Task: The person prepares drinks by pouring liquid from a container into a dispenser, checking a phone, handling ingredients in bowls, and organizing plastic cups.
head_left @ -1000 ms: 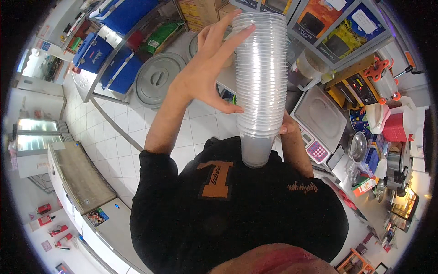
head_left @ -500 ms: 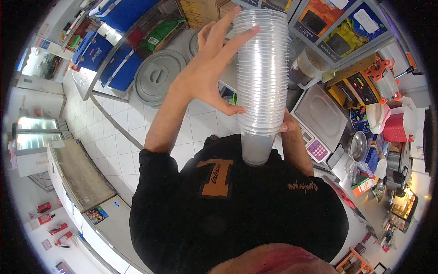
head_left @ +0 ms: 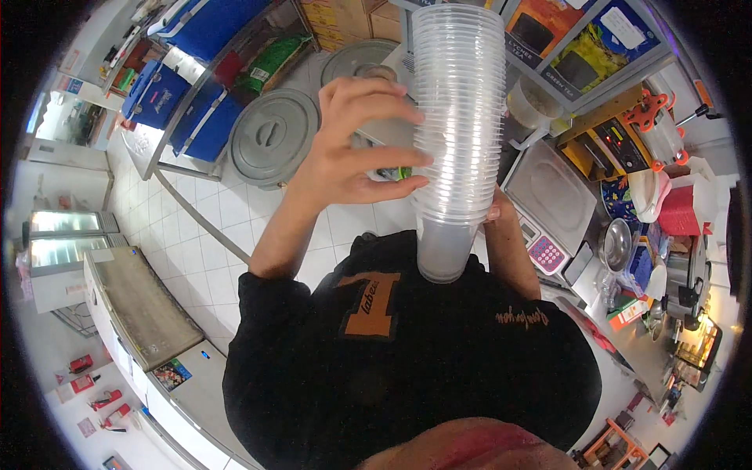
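A tall stack of clear plastic cups [head_left: 458, 117] stands out in front of my black shirt, its closed end toward my chest. My left hand [head_left: 356, 149] is at the stack's left side, fingers bent and spread apart. Its fingertips reach the cup rims; whether they press on them I cannot tell. Behind the stack's lower right side is my right hand [head_left: 493, 212], mostly hidden, with only a little of its fingers showing against the cups.
To the right, a counter carries a weighing scale [head_left: 548, 196], a cup sealing machine [head_left: 615, 145] and a metal bowl [head_left: 616, 239]. Grey lidded bins [head_left: 274, 133] stand on the tiled floor at the left, near blue cooler boxes [head_left: 157, 94]. A chest freezer [head_left: 145, 305] is further left.
My left hand has moved down along the stack, and its fingers have curled inward from a wide spread. The stack has shifted slightly to the right and up.
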The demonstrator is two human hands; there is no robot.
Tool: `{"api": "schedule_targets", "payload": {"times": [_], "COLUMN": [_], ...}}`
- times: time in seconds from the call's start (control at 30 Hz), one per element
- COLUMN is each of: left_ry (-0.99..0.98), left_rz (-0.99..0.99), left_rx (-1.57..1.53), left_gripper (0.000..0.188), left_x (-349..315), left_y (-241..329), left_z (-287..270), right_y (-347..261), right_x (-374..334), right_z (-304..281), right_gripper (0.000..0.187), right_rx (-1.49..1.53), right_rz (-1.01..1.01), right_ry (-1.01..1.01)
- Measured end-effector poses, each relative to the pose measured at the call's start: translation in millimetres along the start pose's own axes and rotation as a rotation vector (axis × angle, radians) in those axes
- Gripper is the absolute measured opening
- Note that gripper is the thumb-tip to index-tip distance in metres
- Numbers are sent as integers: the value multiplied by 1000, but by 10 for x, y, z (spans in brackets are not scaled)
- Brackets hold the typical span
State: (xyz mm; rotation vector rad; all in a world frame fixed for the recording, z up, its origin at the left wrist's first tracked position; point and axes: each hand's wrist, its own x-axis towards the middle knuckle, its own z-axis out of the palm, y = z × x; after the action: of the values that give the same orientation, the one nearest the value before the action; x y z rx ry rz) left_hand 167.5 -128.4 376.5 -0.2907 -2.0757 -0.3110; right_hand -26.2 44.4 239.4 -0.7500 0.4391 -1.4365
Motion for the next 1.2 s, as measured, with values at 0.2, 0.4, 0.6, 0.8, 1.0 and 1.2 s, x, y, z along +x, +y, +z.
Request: {"api": "schedule_targets", "payload": {"times": [0.2,0.4,0.6,0.8,1.0,1.2], "left_ry": [-52,-66,-84,-78,-79,-64], "left_rz": [-107,-99,-121,-105,-150,-168], "left_rx": [-58,4,-5,-22,-51,-45], "left_gripper": [34,38,40,39,39,36], "left_x": [29,-51,-64,-106,-95,-76], "left_y": [159,152,128,74,108,156], "left_z": [-110,-90,-97,-65,-66,-68], "right_y": [-237,-213,-149,-83,-109,-123], "right_x": [-52,-3,9,15,5,56], "right_z": [344,404,149,14,83,119], "right_gripper": [114,115,114,113,113,114], "right_rx": [-77,-15,-59,-123,-105,-93], "right_rz": [38,3,-8,-57,-30,-21], "right_ry": [134,149,52,5,31,53]}}
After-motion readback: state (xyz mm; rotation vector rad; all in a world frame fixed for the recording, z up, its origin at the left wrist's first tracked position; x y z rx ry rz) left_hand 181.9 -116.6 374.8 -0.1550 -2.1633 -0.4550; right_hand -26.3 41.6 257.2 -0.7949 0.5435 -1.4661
